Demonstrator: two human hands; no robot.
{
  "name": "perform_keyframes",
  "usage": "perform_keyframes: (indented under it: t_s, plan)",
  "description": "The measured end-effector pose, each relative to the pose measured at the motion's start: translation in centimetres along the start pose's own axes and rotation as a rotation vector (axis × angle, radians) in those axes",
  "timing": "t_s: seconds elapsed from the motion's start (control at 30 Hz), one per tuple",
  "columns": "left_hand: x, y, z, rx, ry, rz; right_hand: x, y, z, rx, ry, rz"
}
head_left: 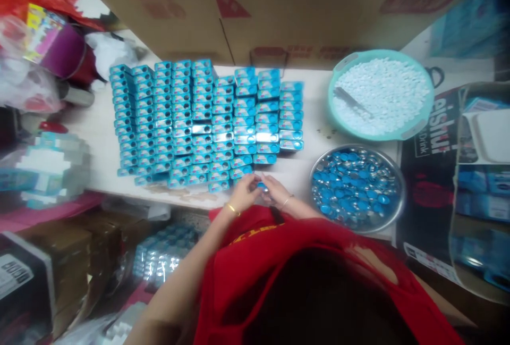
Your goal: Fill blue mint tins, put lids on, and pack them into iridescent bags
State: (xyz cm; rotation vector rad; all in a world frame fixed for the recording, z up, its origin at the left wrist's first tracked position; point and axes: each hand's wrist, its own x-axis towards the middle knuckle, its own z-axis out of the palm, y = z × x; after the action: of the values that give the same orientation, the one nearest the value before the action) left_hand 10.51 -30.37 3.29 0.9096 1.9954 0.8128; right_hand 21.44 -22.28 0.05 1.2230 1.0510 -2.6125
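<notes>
At lower centre of the frame, the fingers of the left hand (244, 193) and right hand (278, 191) pinch one blue tin (262, 186) between them. It sits over the worktop (99, 159) edge, just below the stacked tins (207, 121).

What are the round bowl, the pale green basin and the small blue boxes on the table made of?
Round bowl: bare metal, likely steel; silvery, shiny rim. Basin: plastic, matte; even teal colour, moulded handles. Blue boxes, like the blue piece held between left hand and right hand: perhaps printed tin, since edges glint, but too blurred to be sure.
</notes>
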Motion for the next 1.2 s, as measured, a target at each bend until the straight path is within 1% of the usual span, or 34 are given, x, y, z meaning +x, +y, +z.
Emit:
perform_keyframes:
  t_s: [0.07, 0.13, 0.2, 0.27, 0.33, 0.4, 0.53, 0.6, 0.7, 0.77, 0.8, 0.83, 0.87, 0.93, 0.97, 1.0, 1.03, 1.1, 1.17, 1.2]
  plan:
    - [-1.0, -0.5, 1.1, -0.114, 0.038, -0.055, -0.4, 0.1, 0.1, -0.026, -0.019, 0.017]
    - [-1.2, -1.2, 1.4, -0.121, 0.088, -0.159, -0.7, 0.3, 0.1, -0.052, 0.0, 0.017]
    - [-0.8, -1.8, 1.0, 0.02, 0.144, -0.265, -0.9, 0.6, -0.2, -0.078, 0.028, 0.005]
    - [-0.1, -2.1, 0.3, 0.238, 0.165, -0.361, -1.2, 0.9, -0.6, -0.1, 0.022, -0.001]
    - [0.8, -2.1, -0.3, 0.423, 0.117, -0.421, -1.4, 1.1, -0.9, -0.118, -0.006, 0.004]
    - [1.6, -1.9, -0.5, 0.54, 0.034, -0.448, -1.6, 1.2, -1.1, -0.143, -0.023, 0.007]
    - [3.1, -1.3, -0.6, 0.668, -0.11, -0.518, -1.6, 1.0, -0.9, -0.186, -0.021, -0.014]
    - [3.6, -1.1, -0.7, 0.708, -0.141, -0.54, -1.4, 0.8, -0.7, -0.207, -0.014, -0.029]
    - [3.7, -0.7, -1.1, 0.735, -0.151, -0.534, -1.1, 0.8, -0.4, -0.25, -0.002, -0.046]
    - [3.0, -0.2, -1.2, 0.726, -0.128, -0.479, -1.1, 0.8, -0.2, -0.264, 0.028, -0.05]
    - [2.4, 0.0, -1.1, 0.697, -0.101, -0.417, -1.1, 0.9, -0.1, -0.26, 0.053, -0.047]
    - [1.7, 0.2, -1.0, 0.643, -0.068, -0.326, -1.1, 0.9, 0.1, -0.247, 0.076, -0.043]
    - [0.8, 0.4, -0.7, 0.569, -0.041, -0.214, -1.1, 0.9, 0.3, -0.225, 0.096, -0.041]
    - [-1.2, 0.6, 0.2, 0.385, -0.024, 0.002, -1.3, 1.0, 0.9, -0.178, 0.121, -0.046]
    - [-2.2, 0.6, 0.6, 0.294, -0.024, 0.071, -1.4, 1.0, 1.3, -0.164, 0.131, -0.05]
    - [-3.1, 0.5, 1.0, 0.216, -0.018, 0.112, -1.5, 1.0, 1.7, -0.159, 0.146, -0.051]
    - [-3.9, 0.2, 1.2, 0.151, 0.001, 0.129, -1.5, 1.0, 2.2, -0.157, 0.163, -0.046]
    - [-5.0, -0.7, 1.1, 0.036, 0.069, 0.113, -1.6, 1.0, 3.3, -0.152, 0.179, -0.026]
    - [-5.4, -2.0, 0.0, -0.044, 0.159, 0.023, -1.4, 0.9, 4.4, -0.119, 0.152, 0.023]
    - [-5.3, -2.8, -0.8, -0.05, 0.218, -0.063, -1.3, 0.9, 4.8, -0.084, 0.116, 0.063]
